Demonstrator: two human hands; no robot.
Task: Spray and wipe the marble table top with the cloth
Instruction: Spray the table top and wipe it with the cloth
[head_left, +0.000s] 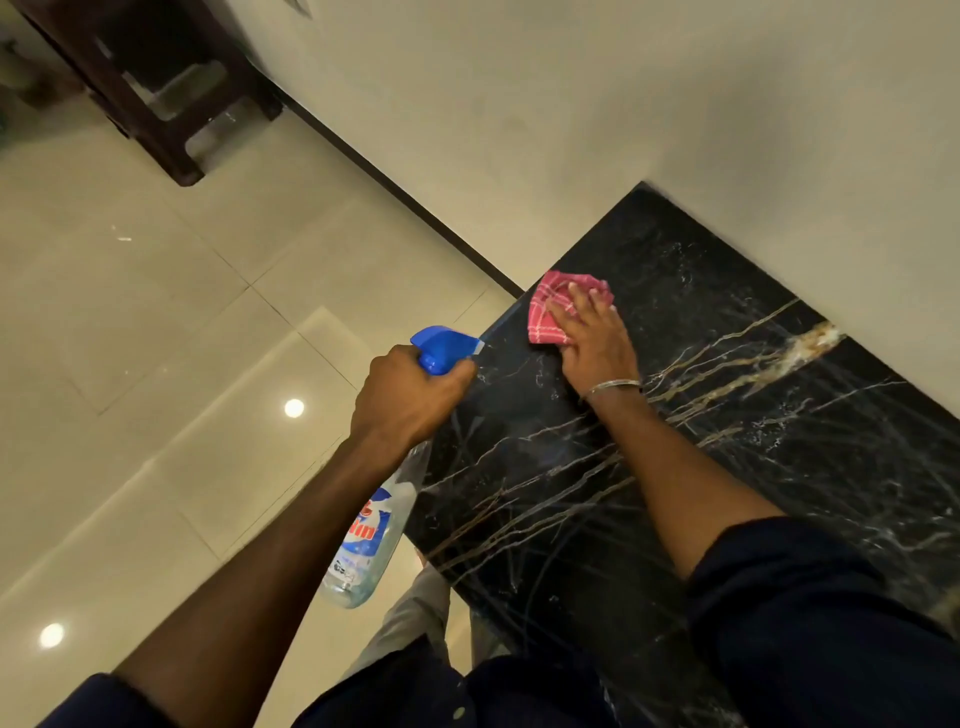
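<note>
1. The black marble table top (727, 441), veined in white and gold, fills the right half of the frame against a pale wall (571, 104).
2. The right hand (597, 343) lies flat, fingers spread, pressing a red checked cloth (550, 312) onto the table's far corner at centre frame.
3. The left hand (410, 395) is wrapped around the neck of a clear spray bottle (374, 540) with a blue trigger head (441, 348), held beside the table's left edge over the tiled floor (156, 338).

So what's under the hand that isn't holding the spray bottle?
A pink checked cloth lies under the right hand, flat on the black marble table top. The marble beneath the cloth is hidden.
</note>
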